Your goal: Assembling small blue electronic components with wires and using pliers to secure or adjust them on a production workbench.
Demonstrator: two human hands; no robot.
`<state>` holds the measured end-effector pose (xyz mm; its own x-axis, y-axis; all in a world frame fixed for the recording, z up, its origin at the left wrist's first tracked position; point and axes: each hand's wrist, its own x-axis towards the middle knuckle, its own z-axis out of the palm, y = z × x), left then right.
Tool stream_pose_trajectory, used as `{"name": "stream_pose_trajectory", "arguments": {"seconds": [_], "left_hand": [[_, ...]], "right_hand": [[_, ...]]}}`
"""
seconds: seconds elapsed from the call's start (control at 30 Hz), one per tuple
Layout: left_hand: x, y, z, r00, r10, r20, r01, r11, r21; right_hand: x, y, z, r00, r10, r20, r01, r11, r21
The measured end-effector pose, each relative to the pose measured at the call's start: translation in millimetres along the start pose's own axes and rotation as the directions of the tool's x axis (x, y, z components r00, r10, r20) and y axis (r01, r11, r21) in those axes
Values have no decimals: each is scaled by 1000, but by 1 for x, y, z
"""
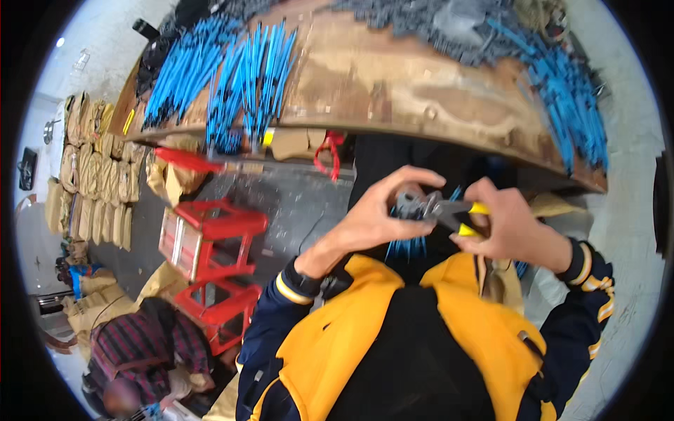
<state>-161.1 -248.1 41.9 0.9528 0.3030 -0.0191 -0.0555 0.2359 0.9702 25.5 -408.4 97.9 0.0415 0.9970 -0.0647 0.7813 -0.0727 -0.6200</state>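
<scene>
My left hand (373,216) is curled around a small grey part (408,203), with fingers and thumb on either side of it. In my right hand (516,219) is a pair of pliers with yellow handles (468,229). The handles are spread apart, and the metal head meets the grey part at my left fingertips. Thin blue rods (407,248) show just below my left hand; whether they are held in it or lie on my lap I cannot tell. Both hands are in front of my chest, short of the table edge.
Bundles of blue rods with black ends (256,77) lie on the wooden table (365,77), with more (569,112) at its right end. Grey parts (449,28) are heaped at the back. Red stools (217,231) stand left, near a crouching person (144,344). Brown sacks (91,168) are stacked farther left.
</scene>
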Motion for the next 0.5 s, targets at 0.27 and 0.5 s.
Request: {"name": "stream_pose_trajectory", "arguments": {"seconds": [0.27, 0.5], "left_hand": [[-4, -43, 2, 957, 32, -289, 2, 993, 115], [2, -47, 4, 997, 76, -14, -74, 990, 117]], "right_hand": [[4, 6, 3, 910, -396, -121, 278, 801, -531], [6, 40, -9, 821, -134, 555, -135, 899, 418]]}}
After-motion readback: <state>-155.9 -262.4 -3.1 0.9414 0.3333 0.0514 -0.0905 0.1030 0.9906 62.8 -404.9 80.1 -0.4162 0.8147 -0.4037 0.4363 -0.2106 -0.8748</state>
